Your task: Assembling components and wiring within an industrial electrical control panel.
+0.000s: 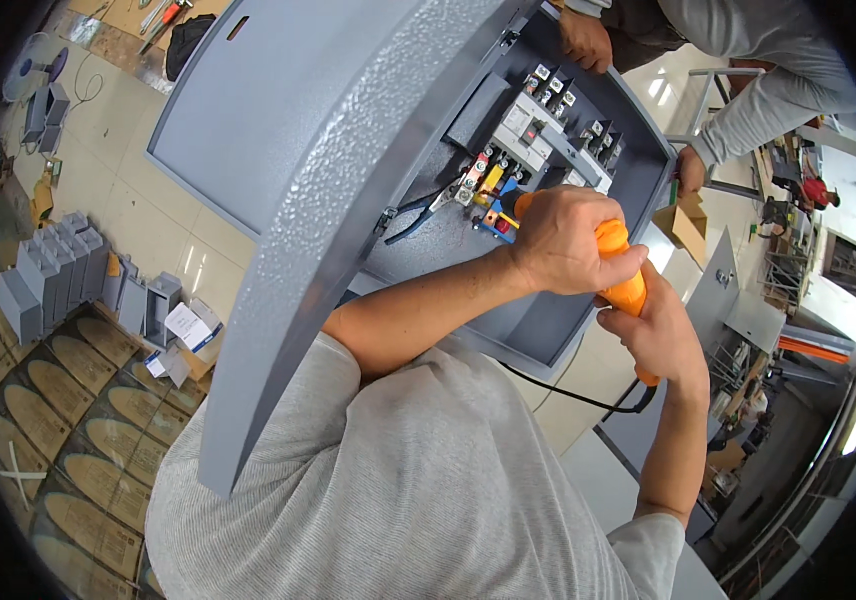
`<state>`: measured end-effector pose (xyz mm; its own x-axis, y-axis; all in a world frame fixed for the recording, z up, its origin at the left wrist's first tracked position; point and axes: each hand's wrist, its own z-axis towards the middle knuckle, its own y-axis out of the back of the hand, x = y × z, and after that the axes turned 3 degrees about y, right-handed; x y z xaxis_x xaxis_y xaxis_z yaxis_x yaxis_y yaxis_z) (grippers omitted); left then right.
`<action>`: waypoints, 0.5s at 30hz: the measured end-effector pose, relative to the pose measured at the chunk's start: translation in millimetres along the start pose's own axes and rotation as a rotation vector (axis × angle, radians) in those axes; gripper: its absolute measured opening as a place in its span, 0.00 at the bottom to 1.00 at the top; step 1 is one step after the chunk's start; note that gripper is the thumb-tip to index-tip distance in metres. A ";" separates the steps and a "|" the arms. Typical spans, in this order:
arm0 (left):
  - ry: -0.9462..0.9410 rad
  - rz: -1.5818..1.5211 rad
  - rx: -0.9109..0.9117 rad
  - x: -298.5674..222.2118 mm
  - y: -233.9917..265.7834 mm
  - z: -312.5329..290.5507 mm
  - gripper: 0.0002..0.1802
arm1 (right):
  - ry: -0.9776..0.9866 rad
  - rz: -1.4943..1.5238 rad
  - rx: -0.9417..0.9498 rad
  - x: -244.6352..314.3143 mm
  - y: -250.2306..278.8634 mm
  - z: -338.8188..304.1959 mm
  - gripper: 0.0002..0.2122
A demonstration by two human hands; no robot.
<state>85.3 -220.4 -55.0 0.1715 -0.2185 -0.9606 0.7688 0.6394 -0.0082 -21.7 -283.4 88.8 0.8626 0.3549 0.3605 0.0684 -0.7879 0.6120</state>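
Both my hands are closed around an orange corded power drill [624, 280], which points into an open grey metal electrical enclosure [548, 345]. Fingers of my left hand [570, 242] wrap its front part, over the enclosure. My right hand [656, 325] grips its rear handle, where a black cord [588, 402] leaves. By the tool's front end are blue, yellow and red terminal parts [493, 190]; the exact contact is hidden. Pliers with dark blue handles [426, 212] lie beside them. Grey circuit breakers [525, 133] are mounted farther in.
The enclosure's grey door [323, 190] stands open at my left. A co-worker's hands [586, 40] rest at the enclosure's far edge and right side. An open cardboard box [686, 228] is to the right. Stacked grey boxes [53, 270] stand on the floor at left.
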 end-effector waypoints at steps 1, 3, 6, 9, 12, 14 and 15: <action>-0.002 0.001 -0.001 -0.5 -1.0 0.5 0.16 | 0.002 -0.001 -0.001 0.4 0.6 -0.6 0.23; -0.049 -0.042 -0.079 -5.4 -5.6 -1.7 0.17 | 0.048 0.104 -0.005 -2.2 0.3 -7.3 0.23; -0.103 -0.021 -0.058 -17.1 -6.3 2.7 0.17 | 0.068 0.100 -0.040 -3.1 4.2 -18.8 0.19; -0.087 -0.026 -0.023 -29.9 -4.7 3.8 0.17 | 0.104 0.074 -0.067 -8.1 6.6 -27.8 0.18; -0.226 -0.015 -0.082 -39.2 -13.0 -2.9 0.20 | 0.107 0.053 -0.119 -5.2 0.1 -48.7 0.27; -0.189 -0.005 0.059 -49.6 -12.5 -14.2 0.24 | 0.205 0.135 -0.282 -30.1 -27.2 -65.7 0.30; -0.302 -0.051 0.093 -53.9 -14.5 -17.9 0.27 | 0.289 0.160 -0.382 -41.0 -42.1 -75.7 0.31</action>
<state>53.9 -204.7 -8.1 0.2956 -0.4669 -0.8334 0.8321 0.5545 -0.0156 -97.9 -226.7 101.5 0.6698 0.4117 0.6179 -0.2882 -0.6228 0.7274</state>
